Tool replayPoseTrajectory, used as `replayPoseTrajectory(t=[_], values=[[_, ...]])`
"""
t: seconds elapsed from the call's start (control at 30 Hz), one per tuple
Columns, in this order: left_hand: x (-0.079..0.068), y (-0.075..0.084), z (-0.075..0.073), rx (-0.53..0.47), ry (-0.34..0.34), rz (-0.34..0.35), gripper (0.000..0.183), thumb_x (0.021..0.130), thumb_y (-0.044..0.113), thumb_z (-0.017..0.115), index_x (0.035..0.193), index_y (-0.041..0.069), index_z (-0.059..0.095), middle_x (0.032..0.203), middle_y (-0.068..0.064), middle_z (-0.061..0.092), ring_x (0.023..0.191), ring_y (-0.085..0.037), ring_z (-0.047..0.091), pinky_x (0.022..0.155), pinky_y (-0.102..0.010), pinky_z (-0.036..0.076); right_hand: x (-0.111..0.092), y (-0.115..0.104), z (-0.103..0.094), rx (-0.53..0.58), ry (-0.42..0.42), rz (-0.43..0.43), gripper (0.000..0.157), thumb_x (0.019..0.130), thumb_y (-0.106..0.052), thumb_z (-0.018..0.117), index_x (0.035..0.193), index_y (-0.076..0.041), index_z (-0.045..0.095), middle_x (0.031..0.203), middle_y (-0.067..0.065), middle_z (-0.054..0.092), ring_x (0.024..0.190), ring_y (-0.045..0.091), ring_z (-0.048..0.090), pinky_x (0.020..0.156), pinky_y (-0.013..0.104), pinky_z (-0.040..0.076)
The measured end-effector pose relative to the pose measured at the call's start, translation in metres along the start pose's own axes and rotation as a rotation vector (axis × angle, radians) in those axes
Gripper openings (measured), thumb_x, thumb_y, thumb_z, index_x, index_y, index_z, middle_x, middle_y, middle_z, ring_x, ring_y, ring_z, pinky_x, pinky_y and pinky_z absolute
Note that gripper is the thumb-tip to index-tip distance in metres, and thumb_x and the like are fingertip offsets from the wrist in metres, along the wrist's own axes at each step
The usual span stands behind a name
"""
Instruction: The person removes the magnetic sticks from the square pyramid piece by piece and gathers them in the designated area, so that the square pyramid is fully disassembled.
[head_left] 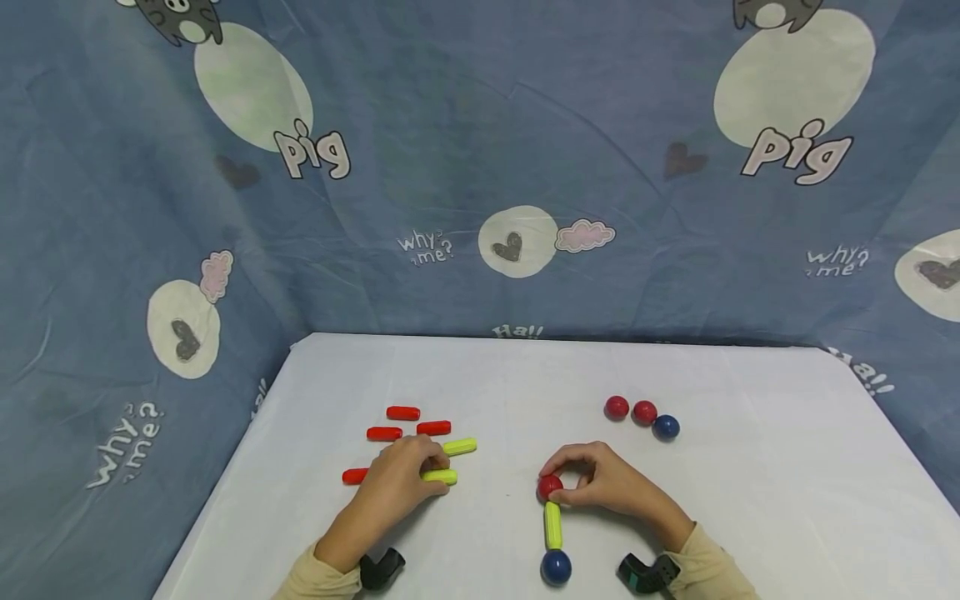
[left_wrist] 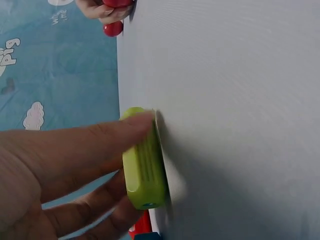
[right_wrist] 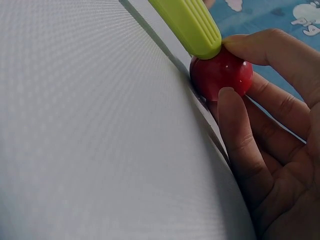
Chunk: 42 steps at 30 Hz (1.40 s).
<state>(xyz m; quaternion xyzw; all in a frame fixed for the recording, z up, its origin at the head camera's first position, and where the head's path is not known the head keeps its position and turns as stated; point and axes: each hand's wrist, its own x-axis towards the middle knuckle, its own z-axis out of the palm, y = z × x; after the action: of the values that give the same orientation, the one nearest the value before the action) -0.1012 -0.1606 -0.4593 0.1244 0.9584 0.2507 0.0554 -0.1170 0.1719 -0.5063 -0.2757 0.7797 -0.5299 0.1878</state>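
My left hand [head_left: 399, 477] pinches a lime-green ribbed rod [left_wrist: 144, 170] at the table surface, thumb on one side and fingers on the other. A second lime-green rod [head_left: 460, 447] lies just beyond that hand. Between thumb and fingertips, my right hand [head_left: 603, 479] grips a red ball [right_wrist: 222, 75]. One end of another lime-green rod [head_left: 552, 525] meets this ball, and a dark blue ball [head_left: 556, 567] sits at the rod's near end, so the three form a line pointing toward me.
Several red rods [head_left: 403, 412] lie around and beyond the left hand, one partly hidden by it. Farther back on the right are two loose red balls [head_left: 617, 407] and a blue ball [head_left: 666, 427]. A patterned blue cloth [head_left: 450, 167] hangs behind the white table [head_left: 750, 433].
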Motion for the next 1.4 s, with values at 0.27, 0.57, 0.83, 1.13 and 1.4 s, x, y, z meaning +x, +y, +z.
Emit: replayPoseTrajectory(t=[0.27, 0.57, 0.83, 1.13, 1.4], values=[[-0.002, 0.016, 0.005, -0.139, 0.047, 0.095, 0.033, 0.079, 0.030, 0.091, 0.103, 0.016, 0.073, 0.099, 0.004, 0.070, 0.082, -0.010, 0.060, 0.071, -0.022, 0.048, 0.000, -0.001, 0.001, -0.010, 0.009, 0.006, 0.027, 0.088, -0.020, 0.082, 0.114, -0.016, 0.077, 0.110, 0.003, 0.077, 0.088, 0.009, 0.063, 0.063, 0.020, 0.054], [0.000, 0.049, 0.033, -0.429, -0.290, 0.098, 0.029, 0.089, 0.037, 0.082, 0.101, 0.014, 0.069, 0.084, 0.009, 0.070, 0.070, -0.004, 0.060, 0.063, -0.018, 0.048, -0.001, 0.000, 0.002, -0.053, 0.056, -0.022, 0.023, 0.088, -0.021, 0.083, 0.110, -0.015, 0.077, 0.104, 0.006, 0.078, 0.088, 0.010, 0.062, 0.063, 0.019, 0.052], [0.007, 0.070, 0.059, -0.529, -0.410, 0.054, 0.025, 0.089, 0.038, 0.081, 0.085, 0.016, 0.071, 0.064, 0.003, 0.071, 0.052, -0.007, 0.063, 0.056, -0.019, 0.045, 0.000, 0.001, 0.002, -0.053, 0.066, -0.031, 0.022, 0.089, -0.020, 0.082, 0.110, -0.016, 0.077, 0.102, 0.005, 0.078, 0.084, 0.014, 0.062, 0.062, 0.019, 0.051], [0.012, 0.072, 0.067, -0.677, -0.514, -0.041, 0.024, 0.090, 0.031, 0.081, 0.076, 0.013, 0.073, 0.059, -0.001, 0.071, 0.046, -0.005, 0.062, 0.042, -0.015, 0.044, 0.002, 0.003, 0.003, -0.080, 0.060, -0.041, 0.023, 0.088, -0.023, 0.083, 0.109, -0.018, 0.077, 0.101, 0.002, 0.078, 0.085, 0.011, 0.063, 0.063, 0.021, 0.052], [0.014, 0.069, 0.068, -0.699, -0.556, -0.023, 0.022, 0.092, 0.030, 0.079, 0.077, 0.014, 0.074, 0.060, 0.001, 0.071, 0.045, -0.004, 0.061, 0.041, -0.014, 0.042, 0.001, 0.002, 0.003, -0.087, 0.077, -0.061, 0.021, 0.088, -0.023, 0.084, 0.107, -0.018, 0.078, 0.099, 0.001, 0.078, 0.081, 0.011, 0.063, 0.061, 0.021, 0.053]])
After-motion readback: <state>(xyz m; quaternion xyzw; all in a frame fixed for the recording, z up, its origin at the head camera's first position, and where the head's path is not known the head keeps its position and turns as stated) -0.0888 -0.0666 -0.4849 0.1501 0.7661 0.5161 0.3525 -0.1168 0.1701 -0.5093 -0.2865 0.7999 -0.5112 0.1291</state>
